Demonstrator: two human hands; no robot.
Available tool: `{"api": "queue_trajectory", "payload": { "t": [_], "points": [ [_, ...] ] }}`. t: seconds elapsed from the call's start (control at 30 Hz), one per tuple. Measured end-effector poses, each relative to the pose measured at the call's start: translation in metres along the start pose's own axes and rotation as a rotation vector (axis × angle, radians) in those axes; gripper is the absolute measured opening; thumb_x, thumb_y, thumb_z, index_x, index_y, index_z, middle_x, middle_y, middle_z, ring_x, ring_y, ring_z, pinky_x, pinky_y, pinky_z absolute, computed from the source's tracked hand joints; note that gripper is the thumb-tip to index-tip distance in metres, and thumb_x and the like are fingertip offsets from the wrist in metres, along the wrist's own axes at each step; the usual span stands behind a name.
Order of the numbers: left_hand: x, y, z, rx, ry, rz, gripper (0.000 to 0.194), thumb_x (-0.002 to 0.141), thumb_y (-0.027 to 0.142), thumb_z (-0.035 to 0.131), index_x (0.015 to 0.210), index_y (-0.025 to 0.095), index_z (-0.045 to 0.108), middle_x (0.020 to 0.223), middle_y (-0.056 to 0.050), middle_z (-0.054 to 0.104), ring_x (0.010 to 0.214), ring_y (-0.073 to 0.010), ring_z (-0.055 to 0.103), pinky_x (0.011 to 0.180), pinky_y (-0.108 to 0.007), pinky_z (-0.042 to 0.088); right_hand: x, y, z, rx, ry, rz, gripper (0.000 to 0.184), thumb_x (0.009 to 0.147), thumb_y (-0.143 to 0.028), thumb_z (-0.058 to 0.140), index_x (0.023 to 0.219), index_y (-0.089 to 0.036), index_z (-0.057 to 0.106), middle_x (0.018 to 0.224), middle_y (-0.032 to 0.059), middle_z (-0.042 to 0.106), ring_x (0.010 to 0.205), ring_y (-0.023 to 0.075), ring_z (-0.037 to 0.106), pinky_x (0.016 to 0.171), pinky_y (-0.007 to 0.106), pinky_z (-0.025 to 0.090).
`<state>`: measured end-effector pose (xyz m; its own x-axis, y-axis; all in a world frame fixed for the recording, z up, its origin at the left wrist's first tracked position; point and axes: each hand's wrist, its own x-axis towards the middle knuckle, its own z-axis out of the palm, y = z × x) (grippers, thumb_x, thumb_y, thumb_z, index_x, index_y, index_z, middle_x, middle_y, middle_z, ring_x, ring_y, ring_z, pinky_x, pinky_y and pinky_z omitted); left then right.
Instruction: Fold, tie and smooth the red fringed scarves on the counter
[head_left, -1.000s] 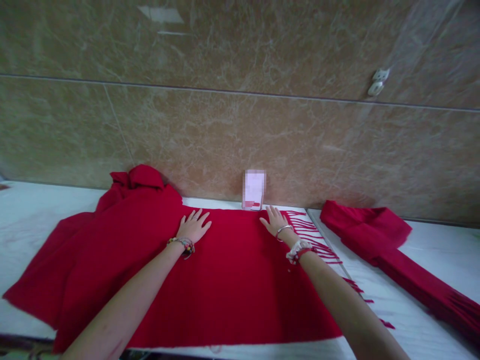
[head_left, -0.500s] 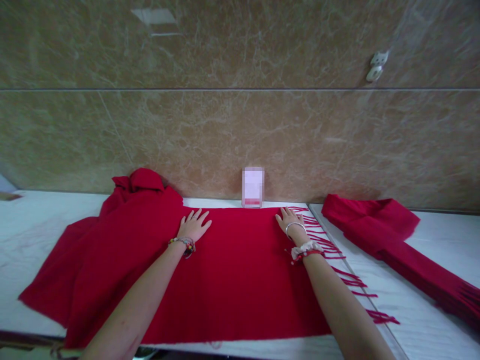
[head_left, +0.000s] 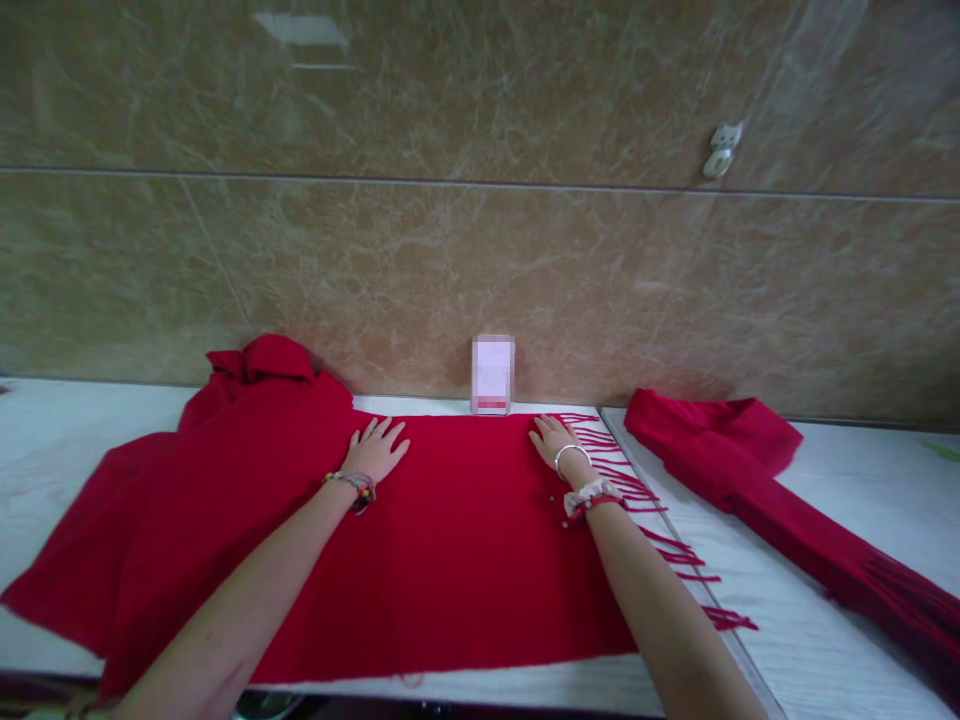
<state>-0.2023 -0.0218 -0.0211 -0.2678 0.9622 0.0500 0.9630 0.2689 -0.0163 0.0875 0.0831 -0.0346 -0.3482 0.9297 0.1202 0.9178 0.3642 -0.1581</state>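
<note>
A red fringed scarf (head_left: 465,560) lies spread over the table, smooth in the middle and bunched in loose folds at the left. My left hand (head_left: 375,450) rests on it near the far edge, fingers spread, beside the bunched part. Close to the fringed end, my right hand (head_left: 556,442) lies on the cloth with its fingers stretched out. Neither hand grips anything. Tassels stick out to the right beyond my right wrist, and my right forearm hides some of them.
Behind the scarf, a phone-like white card (head_left: 493,375) with a blurred face leans on the marbled tile wall (head_left: 420,270). A second red scarf (head_left: 750,490), folded narrow, lies at the right on the white table (head_left: 885,470). A small white cat-shaped hook (head_left: 723,150) is on the wall.
The whole view has shifted slightly, so everything appears a little further left. Both hands stay in about the same places on the scarf, which looks unchanged.
</note>
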Motion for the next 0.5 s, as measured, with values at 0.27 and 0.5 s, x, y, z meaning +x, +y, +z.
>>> {"api": "queue_trajectory", "payload": {
  "t": [0.27, 0.5],
  "points": [
    [0.035, -0.014, -0.015, 0.114, -0.093, 0.141, 0.046, 0.087, 0.036, 0.028, 0.129, 0.024, 0.042, 0.137, -0.010, 0.039, 0.126, -0.0273, 0.033, 0.099, -0.049, 0.025, 0.024, -0.003, -0.030, -0.117, -0.042, -0.019, 0.034, 0.085, -0.019, 0.037, 0.110, -0.009, 0.057, 0.111, 0.0181, 0.060, 0.102, 0.0244, 0.057, 0.086, 0.033, 0.041],
    [0.071, -0.013, -0.029, 0.126, -0.119, 0.275, 0.037, 0.080, 0.033, 0.043, 0.108, 0.012, 0.057, 0.108, -0.013, 0.061, 0.099, -0.0215, 0.057, 0.083, -0.027, 0.042, 0.054, 0.008, -0.039, -0.197, -0.124, -0.152, 0.027, 0.076, -0.022, 0.055, 0.101, -0.018, 0.064, 0.103, 0.0084, 0.065, 0.093, 0.0197, 0.060, 0.080, 0.025, 0.044]
  ]
}}
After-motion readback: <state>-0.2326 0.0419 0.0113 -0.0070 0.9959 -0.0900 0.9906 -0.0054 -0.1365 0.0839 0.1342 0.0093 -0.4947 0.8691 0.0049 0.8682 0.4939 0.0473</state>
